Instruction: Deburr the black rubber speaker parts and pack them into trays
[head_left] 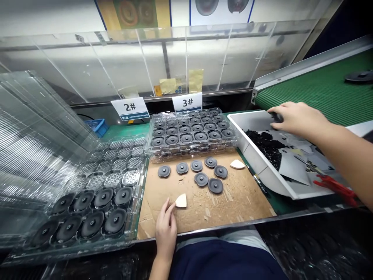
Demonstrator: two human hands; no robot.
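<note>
My left hand (166, 227) rests low over the brown board (163, 217), fingers stretched out. One fingertip meets the corner of a white wedge-shaped pad (181, 201); no firm grip on it shows. Above the near part of the white tray, my right hand (300, 119) pinches a small dark round part (277, 117), mostly covered by the fingers. Several grey discs with raised centres (215, 185) lie loose on the board. A second white pad (237, 164) sits by the board's right side.
Left, a clear blister tray (132, 217) has dark discs in its front rows. Behind the board, stacked clear trays (151, 149) hold more discs. The white tray (262, 177) contains black scraps and red-handled pliers (335, 186). A green conveyor (314, 93) carries a dark disc (359, 77).
</note>
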